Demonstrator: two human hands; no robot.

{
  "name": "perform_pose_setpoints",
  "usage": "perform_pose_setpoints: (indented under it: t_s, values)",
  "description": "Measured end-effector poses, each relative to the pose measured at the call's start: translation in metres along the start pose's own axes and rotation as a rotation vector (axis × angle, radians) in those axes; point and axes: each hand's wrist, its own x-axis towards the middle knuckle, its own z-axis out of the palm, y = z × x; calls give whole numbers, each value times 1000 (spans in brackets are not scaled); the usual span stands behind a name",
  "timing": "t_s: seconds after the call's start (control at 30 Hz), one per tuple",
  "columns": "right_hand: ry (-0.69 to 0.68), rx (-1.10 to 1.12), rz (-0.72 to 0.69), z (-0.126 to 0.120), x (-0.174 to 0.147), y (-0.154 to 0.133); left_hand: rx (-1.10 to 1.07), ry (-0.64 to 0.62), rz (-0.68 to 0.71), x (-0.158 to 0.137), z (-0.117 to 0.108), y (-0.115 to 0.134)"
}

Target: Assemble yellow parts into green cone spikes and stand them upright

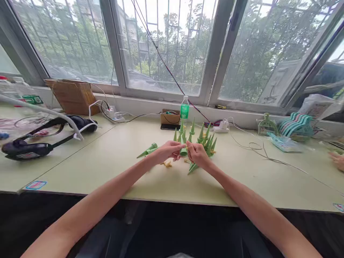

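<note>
In the middle of the table, my left hand (170, 150) pinches a light green plastic cone (184, 152), its round open end facing me. My right hand (198, 154) is closed right beside it, thumb and forefinger together at the cone's upper part. A speck of yellow shows between the fingertips, too small to make out. Behind and right of the hands, several green pointed cones (208, 141) stand in a cluster, some with yellow bits on them. More green cones (150, 149) lie to the left. Yellow scraps (168, 164) lie on the table below my left hand.
A green-labelled bottle (184, 108), a small cardboard box (170, 117) and a dark phone (170, 127) are behind the cones. Black headgear (48, 138) lies left. Teal hangers (295, 124) and loose cables (258, 147) are right. Another person's hand (337, 160) shows at the right edge.
</note>
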Motion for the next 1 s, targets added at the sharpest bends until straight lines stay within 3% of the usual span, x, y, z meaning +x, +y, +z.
perform_pose_setpoints:
  t_s: [0.27, 0.73, 1.0]
  values:
    - [9, 23, 18, 2, -1, 4, 150, 68, 84, -3, 3, 5]
    - [-21, 105, 74, 1, 0, 6, 476, 148, 307, 0, -2, -10]
    - [-11, 65, 59, -1, 0, 7, 641, 199, 489, 4, -2, -14]
